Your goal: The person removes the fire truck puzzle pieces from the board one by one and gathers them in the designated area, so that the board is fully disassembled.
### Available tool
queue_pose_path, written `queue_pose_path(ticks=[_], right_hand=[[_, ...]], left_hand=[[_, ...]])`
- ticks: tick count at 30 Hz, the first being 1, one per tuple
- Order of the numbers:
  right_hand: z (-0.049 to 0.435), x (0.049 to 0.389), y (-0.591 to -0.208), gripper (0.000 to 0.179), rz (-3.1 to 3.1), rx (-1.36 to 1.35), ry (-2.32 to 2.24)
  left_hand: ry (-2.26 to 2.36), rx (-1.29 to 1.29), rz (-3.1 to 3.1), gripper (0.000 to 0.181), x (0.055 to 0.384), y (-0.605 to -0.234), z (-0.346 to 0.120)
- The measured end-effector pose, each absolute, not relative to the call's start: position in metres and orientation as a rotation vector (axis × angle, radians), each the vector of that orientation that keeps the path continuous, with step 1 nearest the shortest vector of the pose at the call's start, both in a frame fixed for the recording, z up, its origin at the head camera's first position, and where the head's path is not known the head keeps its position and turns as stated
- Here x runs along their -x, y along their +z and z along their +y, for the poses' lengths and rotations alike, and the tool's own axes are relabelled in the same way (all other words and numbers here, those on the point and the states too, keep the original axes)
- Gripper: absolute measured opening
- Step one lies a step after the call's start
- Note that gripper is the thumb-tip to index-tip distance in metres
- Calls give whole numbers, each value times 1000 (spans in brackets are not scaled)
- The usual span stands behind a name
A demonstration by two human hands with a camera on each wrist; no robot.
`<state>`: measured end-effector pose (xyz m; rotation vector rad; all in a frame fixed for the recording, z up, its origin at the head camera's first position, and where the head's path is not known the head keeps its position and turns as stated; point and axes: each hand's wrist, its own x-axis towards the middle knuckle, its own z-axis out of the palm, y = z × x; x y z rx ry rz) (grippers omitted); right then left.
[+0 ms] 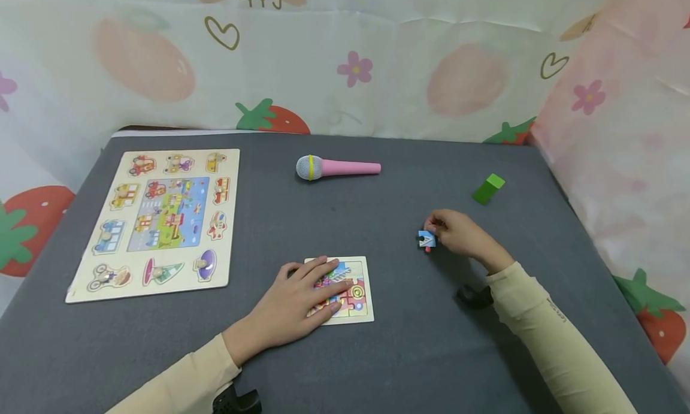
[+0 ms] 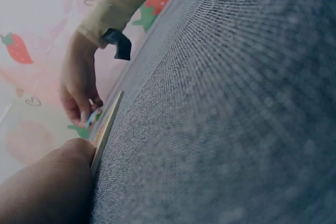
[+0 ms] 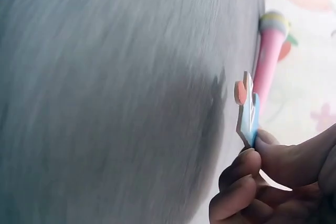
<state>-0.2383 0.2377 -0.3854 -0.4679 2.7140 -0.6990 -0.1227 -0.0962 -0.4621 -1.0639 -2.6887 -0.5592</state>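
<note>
My right hand (image 1: 458, 233) pinches a small blue jigsaw piece (image 1: 427, 239) with a red tab, held up over the cloth right of centre. In the right wrist view the thumb and curled fingers grip one edge of the jigsaw piece (image 3: 249, 114). With its fingers spread, my left hand (image 1: 293, 303) rests flat on a small jigsaw board (image 1: 369, 294) with a cream frame. Part of the colourful picture inside shows between and beside the fingers; the hand hides the rest. The left wrist view shows the thin edge of the jigsaw board (image 2: 109, 124) beside that hand.
A large wooden peg puzzle board (image 1: 233, 264) with vehicle pieces lies on the left. Beyond the hands, a pink toy microphone (image 1: 350, 168) lies at the back middle. A green block (image 1: 488, 189) sits at the back right. Grey cloth (image 1: 399, 366) covers the table.
</note>
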Motion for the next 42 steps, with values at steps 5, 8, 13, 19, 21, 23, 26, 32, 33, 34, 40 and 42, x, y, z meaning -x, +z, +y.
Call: queue_pose_path(ticks=[5,8,13,19,21,23,26,32,33,34,40,42], right_hand=[[258,240,-384,16,2712,485,-645],[264,240,-383,15,2697,498,-637],[267,239,-384,13,2694,517,-616],[267,236,-384,15,2718,495,-610],[266,236,-384,15,2726,487,-604],[265,236,-385,16,2734,486,-596],[264,235,-384,17,2744,507,-594],[257,231,-380,14,2766,588,-554],[256,230,-380,17,2756,596,-538],[255,228,-379,21,2746,603,-520],[250,221,-377,33,2728,625,-421],[252,221,-379,29,2737,641,-415]], left_hand=[[-569,1062,-2703,42,122,-461,-95],[-568,1058,-2715,42,121,-460,-94],[-558,1060,-2733,42,121,-460,-93],[-555,1052,-2736,43,121,-461,-92],[-560,1050,-2735,43,121,-460,-92],[-562,1048,-2734,43,121,-460,-92],[-561,1048,-2726,42,120,-459,-93],[-560,1049,-2720,42,120,-458,-93],[-562,1048,-2723,42,121,-458,-93],[-562,1050,-2724,42,121,-458,-93],[-552,1041,-2755,43,121,-458,-94],[-550,1039,-2766,43,121,-459,-94]])
